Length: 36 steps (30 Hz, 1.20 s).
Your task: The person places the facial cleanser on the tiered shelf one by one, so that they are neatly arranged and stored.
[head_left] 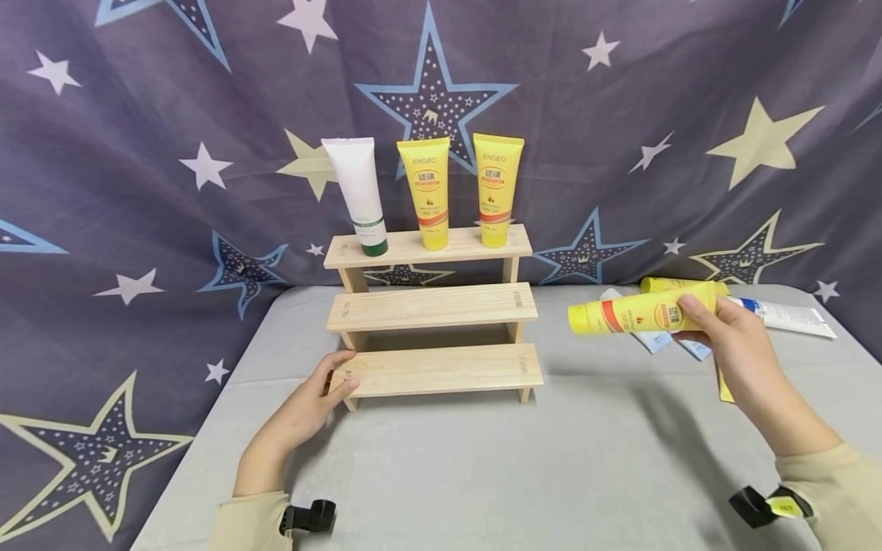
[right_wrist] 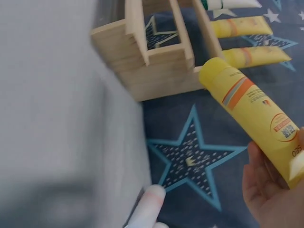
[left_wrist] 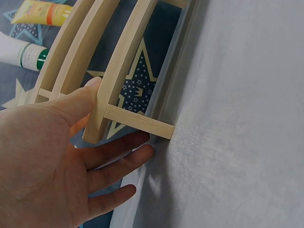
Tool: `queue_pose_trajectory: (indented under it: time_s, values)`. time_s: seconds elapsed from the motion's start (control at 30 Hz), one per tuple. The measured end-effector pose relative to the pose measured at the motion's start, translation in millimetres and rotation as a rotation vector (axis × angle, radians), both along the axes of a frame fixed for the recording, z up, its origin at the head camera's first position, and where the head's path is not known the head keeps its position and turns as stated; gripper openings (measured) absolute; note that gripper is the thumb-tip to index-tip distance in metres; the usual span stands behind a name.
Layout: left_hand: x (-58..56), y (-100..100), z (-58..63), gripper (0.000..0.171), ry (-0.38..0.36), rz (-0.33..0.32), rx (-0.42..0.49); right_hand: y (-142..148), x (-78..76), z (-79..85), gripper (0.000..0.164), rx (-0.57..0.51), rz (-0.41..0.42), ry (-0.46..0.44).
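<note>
Head view: a star-printed curtain [head_left: 248, 115] hangs behind a grey-covered table [head_left: 448, 474]. On the table, left of centre, stands a three-tier wooden rack [head_left: 434, 306]. The left hand [head_left: 303, 413] pinches the left end of the rack's lowest shelf between thumb and forefinger, its remaining fingers loosely extended (left wrist view). Right of the rack, the right hand [head_left: 747, 352] pinches a yellow tube [head_left: 641, 312] near its flat end; the tube is held above the table, nearly level, cap toward the rack. Along the top tier, caps down, stand a green-capped white tube [head_left: 354, 187] and two more yellow tubes [head_left: 427, 187]. Around the right hand lie further tubes [head_left: 792, 317], partly hidden.
</note>
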State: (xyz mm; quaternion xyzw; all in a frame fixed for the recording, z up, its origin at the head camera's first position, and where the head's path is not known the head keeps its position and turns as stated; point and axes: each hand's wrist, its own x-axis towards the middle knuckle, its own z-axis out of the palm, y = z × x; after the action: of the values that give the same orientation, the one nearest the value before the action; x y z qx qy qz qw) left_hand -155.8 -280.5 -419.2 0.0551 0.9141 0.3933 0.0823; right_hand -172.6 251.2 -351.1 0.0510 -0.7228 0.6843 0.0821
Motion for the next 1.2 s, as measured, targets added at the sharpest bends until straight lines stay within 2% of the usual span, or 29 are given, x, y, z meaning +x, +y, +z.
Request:
queue_pose_trajectory:
  time_s: [0.33,0.73,0.87,1.2]
  values:
    - [0.4,0,0.4,0.056,-0.002,0.007,-0.008,-22,-3.7,15.6,0.016,-0.079,0.047,0.023]
    - [1.2,0,1.9,0.056,-0.001,0.004,-0.004,-64,-15.0,29.7,0.011,-0.032,0.069,0.019]
    - [1.4,0,2.0,0.054,0.0,-0.002,0.005,-80,-18.4,34.1,0.016,0.033,0.071,0.006]
    - [0.3,0,1.9,0.053,0.007,-0.009,0.013,-126,-33.2,36.9,0.038,0.066,0.071,-0.003]
